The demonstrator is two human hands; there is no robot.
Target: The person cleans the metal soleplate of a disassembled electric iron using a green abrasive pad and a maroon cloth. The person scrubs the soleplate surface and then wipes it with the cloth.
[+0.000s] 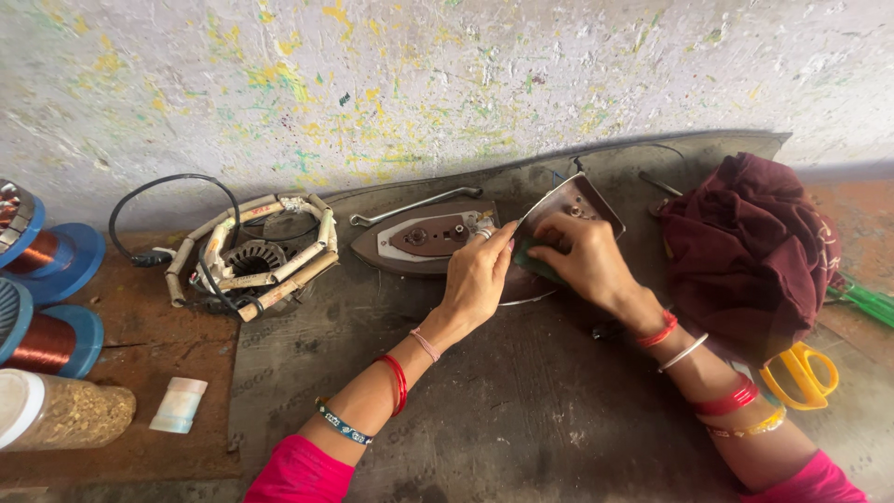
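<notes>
Your right hand (579, 253) is closed over a small green pad (533, 265), pressing it onto the tilted metal plate (570, 198) of a taken-apart clothes iron; your left hand (477, 276) lies with fingers curled against the plate's near edge, steadying it rather than gripping around it. The plate stands propped on its edge at the middle of the dark work mat (521, 410), leaning back toward the wall. Judged from its look, the plate is stiff, fairly heavy for its size, smooth and likely slippery on its polished face, with a thin rim: hold it by the edges, thumb and fingers on opposite sides, not by the flat. The pad looks soft and light and needs only a pinch. Just left of the plate lies the iron's brown body (419, 240), with a bent metal bar (414, 206) behind it. Farther left of the plate sit a motor winding ringed by paper tubes (256, 259) and a black cable (158, 200), then copper wire spools (47, 256). Right of the plate is a bundled maroon cloth (750, 251), and beyond it yellow scissors (801, 374).
</notes>
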